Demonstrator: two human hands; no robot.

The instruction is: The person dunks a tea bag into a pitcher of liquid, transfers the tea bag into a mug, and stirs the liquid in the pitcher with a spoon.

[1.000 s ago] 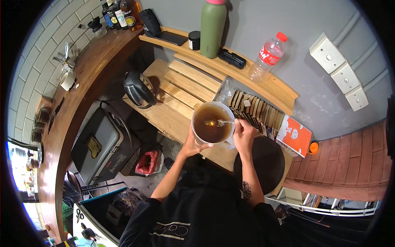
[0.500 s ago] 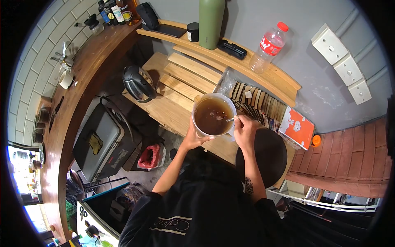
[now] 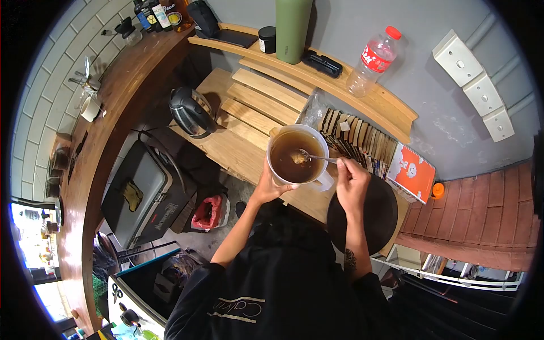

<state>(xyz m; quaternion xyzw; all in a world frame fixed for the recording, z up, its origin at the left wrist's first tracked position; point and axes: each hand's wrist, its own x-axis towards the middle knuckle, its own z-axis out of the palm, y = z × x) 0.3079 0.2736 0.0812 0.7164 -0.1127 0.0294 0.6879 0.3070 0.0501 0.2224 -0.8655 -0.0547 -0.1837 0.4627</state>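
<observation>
A translucent plastic jug (image 3: 274, 168) of brown liquid is held over the wooden table, its spout to the upper left and its handle at the lower right. My left hand (image 3: 271, 182) wraps round its near left side. Above the jug's right rim, my right hand (image 3: 352, 180) pinches the end of a metal spoon (image 3: 324, 158). The spoon's bowl is at the liquid's surface, with a small pale brown lump (image 3: 297, 158) at it. What the lump is I cannot make out.
On the slatted wooden table (image 3: 249, 154) stand a black kettle (image 3: 191, 113), a row of books (image 3: 360, 139) and a round dark disc (image 3: 368, 218). Along the wall shelf are a green flask (image 3: 292, 34) and a plastic bottle (image 3: 371, 62). Below left sits a grey cooler box (image 3: 139, 195).
The spoon has come up, so its bowl and the lump now show at the surface. My right hand has moved right and slightly down, away from the rim. My left hand keeps its hold.
</observation>
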